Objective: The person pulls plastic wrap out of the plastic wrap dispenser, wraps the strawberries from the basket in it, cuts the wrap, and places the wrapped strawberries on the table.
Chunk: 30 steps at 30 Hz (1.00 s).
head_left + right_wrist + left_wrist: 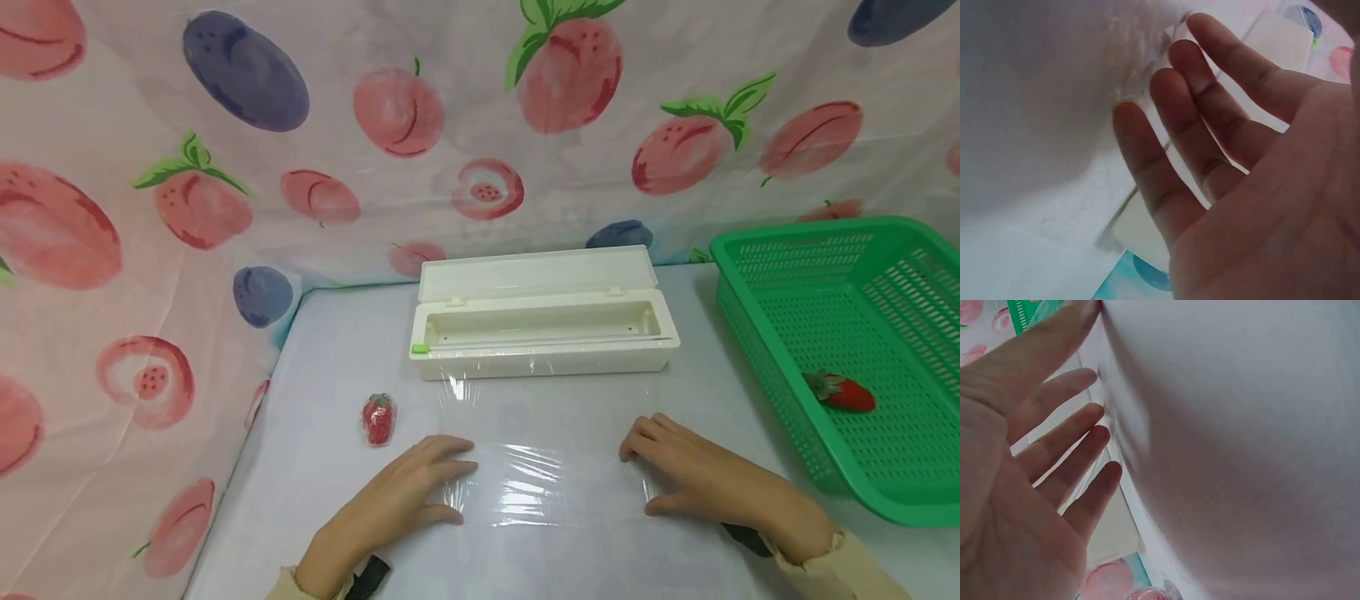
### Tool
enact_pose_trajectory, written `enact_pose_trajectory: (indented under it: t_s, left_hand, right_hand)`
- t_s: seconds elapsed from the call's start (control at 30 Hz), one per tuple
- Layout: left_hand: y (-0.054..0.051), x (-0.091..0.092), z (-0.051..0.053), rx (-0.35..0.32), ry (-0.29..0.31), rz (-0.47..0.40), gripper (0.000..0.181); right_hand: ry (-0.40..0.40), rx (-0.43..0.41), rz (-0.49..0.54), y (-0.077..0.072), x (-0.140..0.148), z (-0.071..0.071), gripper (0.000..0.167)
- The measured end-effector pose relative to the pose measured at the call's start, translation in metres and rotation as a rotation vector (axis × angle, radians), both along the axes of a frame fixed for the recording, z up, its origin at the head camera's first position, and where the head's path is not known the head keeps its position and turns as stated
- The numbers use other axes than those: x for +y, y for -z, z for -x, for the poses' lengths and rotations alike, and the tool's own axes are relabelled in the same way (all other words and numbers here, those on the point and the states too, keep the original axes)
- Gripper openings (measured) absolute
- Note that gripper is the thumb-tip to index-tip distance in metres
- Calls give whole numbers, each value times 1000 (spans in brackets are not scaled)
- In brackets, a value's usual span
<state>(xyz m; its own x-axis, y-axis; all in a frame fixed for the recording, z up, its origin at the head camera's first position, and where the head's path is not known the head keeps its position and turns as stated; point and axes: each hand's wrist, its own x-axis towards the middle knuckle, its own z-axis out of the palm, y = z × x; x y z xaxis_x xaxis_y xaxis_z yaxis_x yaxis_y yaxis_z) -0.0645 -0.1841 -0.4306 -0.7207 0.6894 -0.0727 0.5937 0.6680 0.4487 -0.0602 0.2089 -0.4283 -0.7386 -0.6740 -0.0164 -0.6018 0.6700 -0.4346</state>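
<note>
A sheet of clear plastic wrap lies on the white tabletop, running toward me from the white wrap dispenser box. At the sheet's left side my left hand rests with spread fingers touching the film. My right hand touches the opposite side, its fingers loosely bent. The left wrist view shows the left hand with its fingertips against the surface and nothing gripped. In the right wrist view, the right hand has relaxed fingers, tips near crinkled film. A film-wrapped strawberry sits beyond my left hand.
The box's lid stands raised at the back; a small green slider sits on its left front edge. A green basket on the right holds a red strawberry. A fruit-print cloth hangs behind and at left.
</note>
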Motion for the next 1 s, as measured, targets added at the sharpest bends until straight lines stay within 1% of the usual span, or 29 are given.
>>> enact_pose_trajectory:
  t_s: [0.13, 0.27, 0.47, 0.67, 0.7, 0.83, 0.93, 1.0]
  left_hand:
    - [1, -1, 0, -59, -15, 6, 63]
    - [2, -1, 1, -92, -20, 0, 65]
    - [4, 0, 2, -86, -15, -7, 66]
    - [3, -3, 0, -49, -20, -13, 66]
    - [3, -3, 0, -40, -21, -13, 65]
    - [1, -4, -1, -34, -22, -16, 65]
    - [1, -4, -1, -45, -23, -17, 64]
    - [1, -4, 0, -46, -22, -16, 64]
  right_hand:
    - [4, -25, 0, 0, 2, 0, 50]
    - [8, -23, 3, 1, 4, -1, 51]
    - [0, 16, -2, 0, 5, -2, 50]
    - [-29, 9, 15, -5, 1, -1, 46]
    - [-33, 9, 14, -7, 0, -1, 46]
    - [-38, 58, 4, -14, -3, 1, 43]
    - [-19, 85, 0, -22, -2, 2, 41]
    - [0, 84, -5, -28, -1, 2, 40]
